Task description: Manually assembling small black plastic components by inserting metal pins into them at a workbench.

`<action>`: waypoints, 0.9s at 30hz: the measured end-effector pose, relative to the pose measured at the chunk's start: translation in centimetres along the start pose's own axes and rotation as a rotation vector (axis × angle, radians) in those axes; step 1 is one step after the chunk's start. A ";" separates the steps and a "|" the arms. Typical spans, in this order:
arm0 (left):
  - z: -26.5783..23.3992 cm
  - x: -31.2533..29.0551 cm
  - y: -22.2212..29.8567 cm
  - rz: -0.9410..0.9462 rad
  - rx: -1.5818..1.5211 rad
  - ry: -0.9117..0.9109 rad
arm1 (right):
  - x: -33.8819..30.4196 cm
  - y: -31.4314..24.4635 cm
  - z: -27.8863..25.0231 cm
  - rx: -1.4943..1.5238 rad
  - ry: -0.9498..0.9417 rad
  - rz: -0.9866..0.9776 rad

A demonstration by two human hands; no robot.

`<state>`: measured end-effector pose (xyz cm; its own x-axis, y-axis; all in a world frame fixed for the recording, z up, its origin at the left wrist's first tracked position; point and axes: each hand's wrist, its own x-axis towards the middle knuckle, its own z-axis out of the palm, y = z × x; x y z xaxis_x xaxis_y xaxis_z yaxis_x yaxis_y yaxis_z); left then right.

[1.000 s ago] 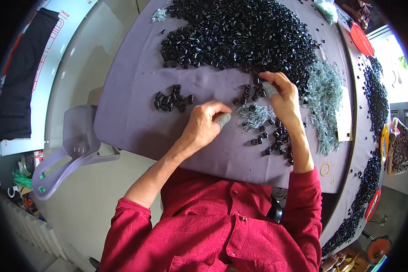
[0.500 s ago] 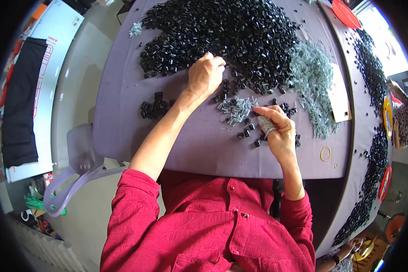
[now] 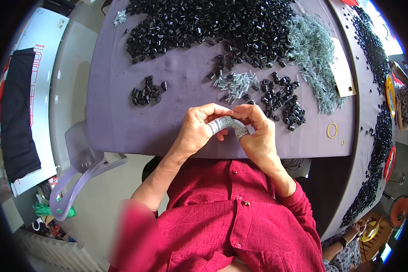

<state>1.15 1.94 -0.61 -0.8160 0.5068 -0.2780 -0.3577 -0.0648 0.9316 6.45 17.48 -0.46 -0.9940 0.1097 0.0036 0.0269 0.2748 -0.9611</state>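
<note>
Hands meet at the tabletop's (image 3: 122, 131) near edge: left hand (image 3: 196, 131) and right hand (image 3: 257, 133) both pinched shut around something hidden between grey-sleeved fingertips (image 3: 229, 124); loose screws (image 3: 235, 85) lie at twelve o'clock, equally near both.

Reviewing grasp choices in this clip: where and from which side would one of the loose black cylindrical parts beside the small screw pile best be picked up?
Take a loose black part at the near edge of the cluster, pinching its round sides from above with the right hand. It looks short and stubby on the flat purple table, with bare surface on the near side; the screw pile crowds the far left.
</note>
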 end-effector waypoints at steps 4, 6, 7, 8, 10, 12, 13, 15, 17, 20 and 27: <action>-0.9 -1.0 -1.5 0.030 0.049 0.076 | -0.2 -0.4 0.5 0.011 -0.023 -0.022; -1.5 -1.3 -1.7 0.032 0.045 0.134 | 0.5 -0.7 0.0 -0.279 -0.053 -0.179; -1.7 -1.3 -1.8 0.031 0.042 0.141 | 1.3 -0.3 -0.1 -0.398 0.036 -0.369; -1.9 -1.2 -2.0 0.042 -0.027 0.140 | 1.8 -0.3 -0.5 -0.502 0.035 -0.412; -2.1 -1.0 -2.4 0.059 -0.167 0.132 | 3.1 -0.1 -1.0 -0.665 0.011 -0.483; -1.8 -0.7 -2.4 0.057 -0.193 0.142 | 3.9 0.0 -1.0 -0.724 -0.040 -0.488; -1.7 -0.6 -2.5 0.051 -0.215 0.146 | 4.2 0.1 -0.9 -0.782 -0.086 -0.487; -1.7 -0.5 -2.6 0.063 -0.233 0.135 | 4.3 0.2 -0.4 -0.829 -0.109 -0.494; -1.8 -0.4 -2.3 0.051 -0.215 0.124 | 4.2 0.3 0.1 -0.895 -0.046 -0.467; -1.9 -0.2 -2.4 0.063 -0.194 0.119 | 4.4 0.4 0.4 -0.822 -0.054 -0.453; -1.6 -0.1 -2.2 0.066 -0.112 0.147 | 4.6 0.4 -1.8 -0.724 -0.015 -0.471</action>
<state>1.26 0.66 -3.03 -0.8937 0.3682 -0.2563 -0.3432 -0.1931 0.9192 2.05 19.81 -0.31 -0.9196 -0.1799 0.3492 -0.3324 0.8302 -0.4475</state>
